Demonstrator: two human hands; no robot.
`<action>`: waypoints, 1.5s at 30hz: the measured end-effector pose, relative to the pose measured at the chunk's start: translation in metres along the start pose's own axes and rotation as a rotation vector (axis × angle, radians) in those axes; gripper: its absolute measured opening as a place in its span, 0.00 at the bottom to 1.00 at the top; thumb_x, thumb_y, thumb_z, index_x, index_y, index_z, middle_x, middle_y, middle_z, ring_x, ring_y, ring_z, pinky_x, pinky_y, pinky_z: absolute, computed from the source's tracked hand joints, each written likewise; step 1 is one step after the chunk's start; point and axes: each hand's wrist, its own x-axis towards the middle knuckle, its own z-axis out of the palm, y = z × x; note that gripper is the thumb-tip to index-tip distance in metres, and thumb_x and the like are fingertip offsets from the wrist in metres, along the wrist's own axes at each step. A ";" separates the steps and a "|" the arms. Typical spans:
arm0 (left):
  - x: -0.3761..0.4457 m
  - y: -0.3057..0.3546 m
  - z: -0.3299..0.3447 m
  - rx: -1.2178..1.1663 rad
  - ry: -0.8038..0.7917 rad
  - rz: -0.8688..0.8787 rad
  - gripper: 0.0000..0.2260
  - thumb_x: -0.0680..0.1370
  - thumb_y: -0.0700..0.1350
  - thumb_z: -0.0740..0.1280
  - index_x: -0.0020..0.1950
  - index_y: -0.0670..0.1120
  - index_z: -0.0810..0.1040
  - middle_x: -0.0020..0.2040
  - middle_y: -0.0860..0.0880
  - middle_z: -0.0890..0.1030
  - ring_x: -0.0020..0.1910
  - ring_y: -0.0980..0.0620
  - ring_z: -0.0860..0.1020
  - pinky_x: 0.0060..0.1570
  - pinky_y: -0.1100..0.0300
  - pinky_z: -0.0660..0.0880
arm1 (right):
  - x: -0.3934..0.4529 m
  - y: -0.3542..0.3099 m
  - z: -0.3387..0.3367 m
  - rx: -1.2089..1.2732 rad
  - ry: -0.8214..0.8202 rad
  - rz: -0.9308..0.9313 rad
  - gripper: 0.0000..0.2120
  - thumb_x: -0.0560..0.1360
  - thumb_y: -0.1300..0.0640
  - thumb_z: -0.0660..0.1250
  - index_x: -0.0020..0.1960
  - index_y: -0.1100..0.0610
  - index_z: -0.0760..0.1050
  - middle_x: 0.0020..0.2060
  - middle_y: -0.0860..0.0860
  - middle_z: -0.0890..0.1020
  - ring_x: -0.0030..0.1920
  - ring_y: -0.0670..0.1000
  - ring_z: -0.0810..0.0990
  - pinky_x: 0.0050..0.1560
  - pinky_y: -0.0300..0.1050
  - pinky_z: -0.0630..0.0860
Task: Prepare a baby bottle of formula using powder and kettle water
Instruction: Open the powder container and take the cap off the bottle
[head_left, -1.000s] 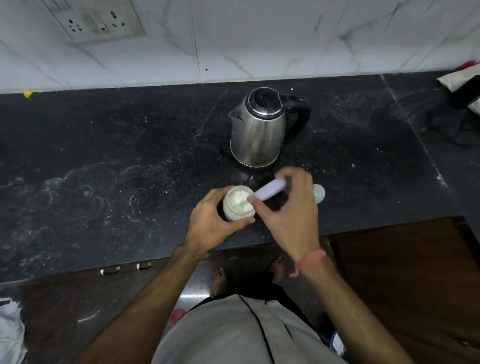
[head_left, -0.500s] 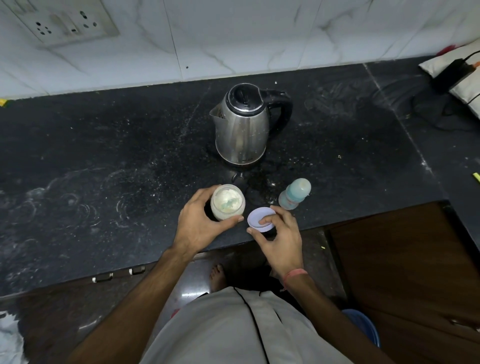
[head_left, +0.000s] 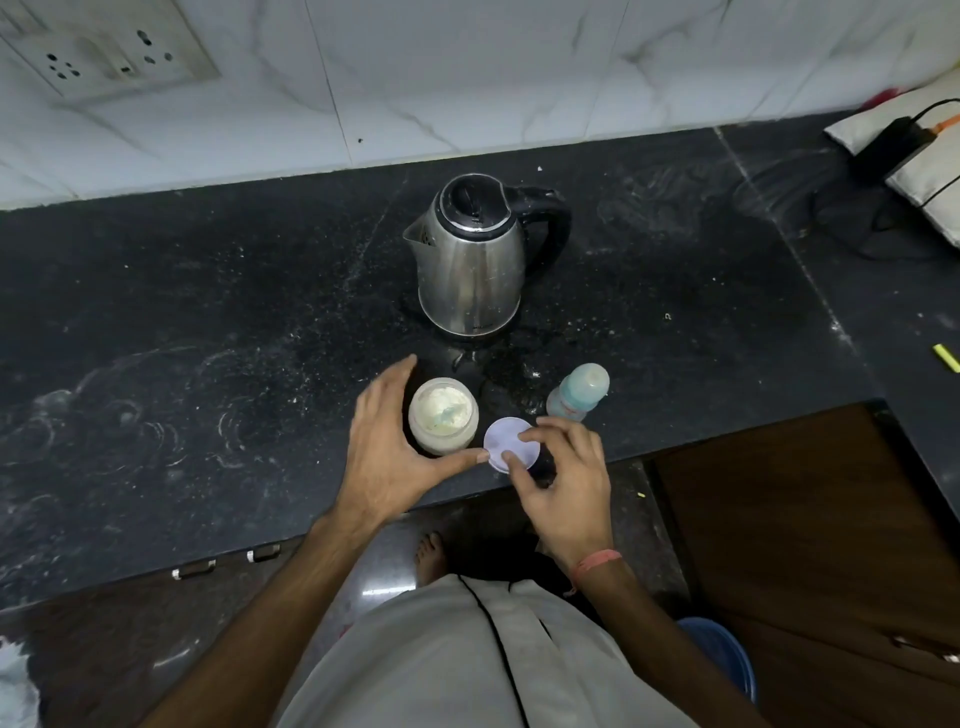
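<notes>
The powder jar (head_left: 443, 415) stands open on the black counter (head_left: 208, 322) near its front edge, pale powder showing inside. The left hand (head_left: 387, 447) curves around its left side, fingers spread in a loose cup; a second ago that hand was wrapped snugly round the jar, and now the fingers look slack, thumb tip reaching toward the lid. The lilac lid (head_left: 506, 441) lies flat on the counter just right of the jar — a second ago it was raised over the jar's mouth in the right hand (head_left: 563, 483), half a second ago it was already down. The right hand's fingertips pinch the lid's near edge, though whether it rests fully on the counter I cannot tell. The baby bottle (head_left: 579, 392) with its teal cap stands just beyond that hand, hidden before and now plain. Behind them the steel kettle (head_left: 475, 260) sits with lid shut — handle to the right
</notes>
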 end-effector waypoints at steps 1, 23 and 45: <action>-0.001 0.009 -0.003 0.006 0.040 0.049 0.59 0.62 0.73 0.84 0.86 0.53 0.64 0.83 0.57 0.66 0.84 0.52 0.63 0.80 0.40 0.67 | 0.001 -0.006 -0.010 0.033 0.060 -0.006 0.12 0.76 0.53 0.81 0.58 0.51 0.84 0.61 0.45 0.80 0.61 0.50 0.78 0.59 0.52 0.79; 0.045 0.109 0.102 -0.026 -0.309 -0.006 0.23 0.77 0.50 0.73 0.73 0.61 0.79 0.64 0.58 0.82 0.62 0.54 0.82 0.64 0.45 0.81 | 0.089 0.002 -0.078 -0.146 -0.135 0.111 0.26 0.73 0.48 0.81 0.67 0.48 0.78 0.61 0.47 0.77 0.60 0.53 0.81 0.59 0.56 0.82; 0.053 0.092 0.123 0.048 -0.227 0.059 0.31 0.76 0.65 0.78 0.77 0.59 0.77 0.70 0.60 0.82 0.67 0.58 0.79 0.69 0.50 0.79 | 0.113 0.067 -0.116 -0.178 -0.272 0.228 0.24 0.73 0.54 0.80 0.65 0.47 0.74 0.59 0.47 0.76 0.60 0.52 0.78 0.58 0.54 0.79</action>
